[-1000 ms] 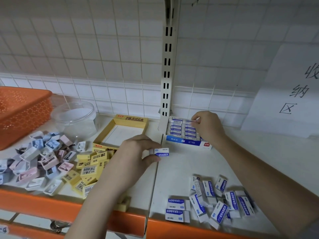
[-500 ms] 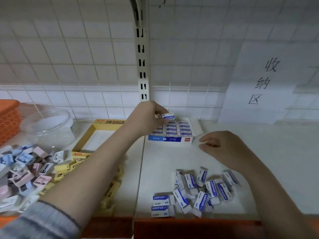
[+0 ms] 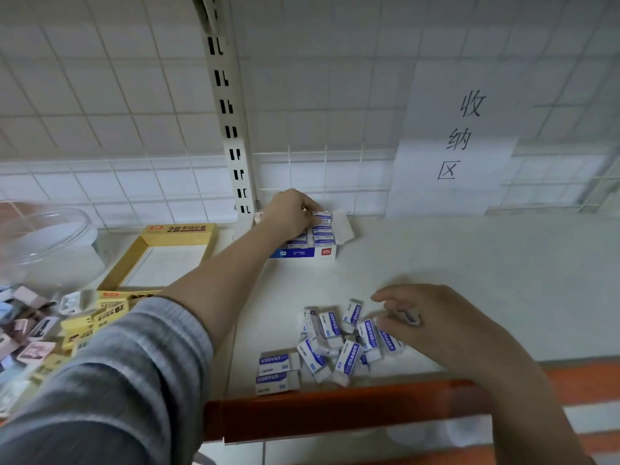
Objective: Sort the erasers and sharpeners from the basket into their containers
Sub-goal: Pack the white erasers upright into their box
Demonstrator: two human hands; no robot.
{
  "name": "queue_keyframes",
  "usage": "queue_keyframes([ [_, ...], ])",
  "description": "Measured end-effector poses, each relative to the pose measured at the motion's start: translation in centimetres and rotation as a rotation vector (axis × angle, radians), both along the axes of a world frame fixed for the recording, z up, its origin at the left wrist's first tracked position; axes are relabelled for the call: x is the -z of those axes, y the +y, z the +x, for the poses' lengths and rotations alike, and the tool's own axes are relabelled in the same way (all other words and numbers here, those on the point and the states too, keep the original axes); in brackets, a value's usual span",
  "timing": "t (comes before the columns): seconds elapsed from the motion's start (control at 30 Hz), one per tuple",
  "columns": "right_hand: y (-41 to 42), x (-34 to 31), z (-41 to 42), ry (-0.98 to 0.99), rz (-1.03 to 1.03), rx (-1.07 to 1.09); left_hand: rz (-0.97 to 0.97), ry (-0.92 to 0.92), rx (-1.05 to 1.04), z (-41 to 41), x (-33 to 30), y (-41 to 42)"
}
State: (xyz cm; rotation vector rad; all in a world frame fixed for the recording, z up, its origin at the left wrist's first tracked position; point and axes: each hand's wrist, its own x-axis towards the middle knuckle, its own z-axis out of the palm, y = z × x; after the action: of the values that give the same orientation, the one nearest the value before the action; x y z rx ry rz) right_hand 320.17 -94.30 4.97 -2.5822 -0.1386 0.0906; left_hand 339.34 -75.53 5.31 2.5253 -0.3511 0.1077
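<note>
- Left hand (image 3: 291,213) reaches far across the white shelf (image 3: 469,280) to the eraser box (image 3: 307,251), which stands against the tiled wall just right of the slotted upright (image 3: 231,129); its fingers are curled round a blue-and-white eraser (image 3: 322,217) at the far right corner of the box, among the rows already packed there.
- Right hand (image 3: 432,317) is low over the loose pile of erasers (image 3: 335,344) near the front edge of the shelf, right of centre; its fingers bend round one small eraser (image 3: 407,317) at the pile's right side, forefinger stretched toward the left.
- Two erasers (image 3: 276,372) lie flat side by side at the pile's left, apart from the jumble.
- Yellow box (image 3: 167,260), open, sits left of the upright; yellow 2B erasers (image 3: 100,317) are heaped at its near side.
- Sharpeners (image 3: 30,327) in pink, blue and white crowd the near left; a clear tub (image 3: 47,243) stands behind them.
- Paper sign (image 3: 459,139) with three characters hangs on the wall at far right.
- Orange rail (image 3: 335,411) edges the shelf front.
</note>
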Motion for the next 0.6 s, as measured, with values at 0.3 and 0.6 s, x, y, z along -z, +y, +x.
queue_keyframes([
  [0.3, -1.1, -0.3, -0.1, 0.036, -0.027, -0.018, -0.035, -0.031, -0.093, 0.0, 1.4, 0.1],
  [0.6, -3.2, -0.5, 0.9, 0.059, -0.042, 0.051, 0.025, -0.05, -0.177, -0.5, 1.1, -0.4],
])
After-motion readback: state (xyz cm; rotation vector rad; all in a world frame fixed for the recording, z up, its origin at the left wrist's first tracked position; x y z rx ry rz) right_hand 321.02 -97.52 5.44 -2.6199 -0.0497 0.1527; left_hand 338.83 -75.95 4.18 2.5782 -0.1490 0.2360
